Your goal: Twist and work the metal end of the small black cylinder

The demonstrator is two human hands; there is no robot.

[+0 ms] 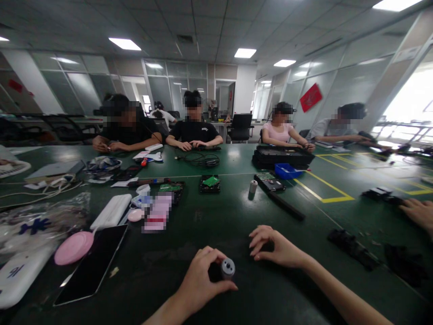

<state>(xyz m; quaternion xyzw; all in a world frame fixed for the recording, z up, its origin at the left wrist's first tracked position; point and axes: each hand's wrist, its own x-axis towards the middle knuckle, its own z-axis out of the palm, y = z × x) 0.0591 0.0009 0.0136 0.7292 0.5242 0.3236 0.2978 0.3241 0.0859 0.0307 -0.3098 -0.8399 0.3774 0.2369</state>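
Note:
Near the front of the green table, my left hand (199, 277) has its thumb and fingers around a small silver motor (228, 268). The motor's round end faces up and shows a dark centre with small holes. To its right, my right hand (275, 248) is held just over the table with curved fingers, thumb apart and nothing in its grasp. A similar silver cylinder (253, 187) stands upright farther back. Beside that lies an opened black device with a circuit board (269, 182), and a long black strip (287, 205) in front of it.
At left lie a dark-screened tablet (93, 266), a pink round case (73, 248), a white box (111, 211) and plastic bags. A blue tray (287, 171) sits before a black case (283, 158). Several people sit across the table; another person's hand (419, 213) reaches in at right.

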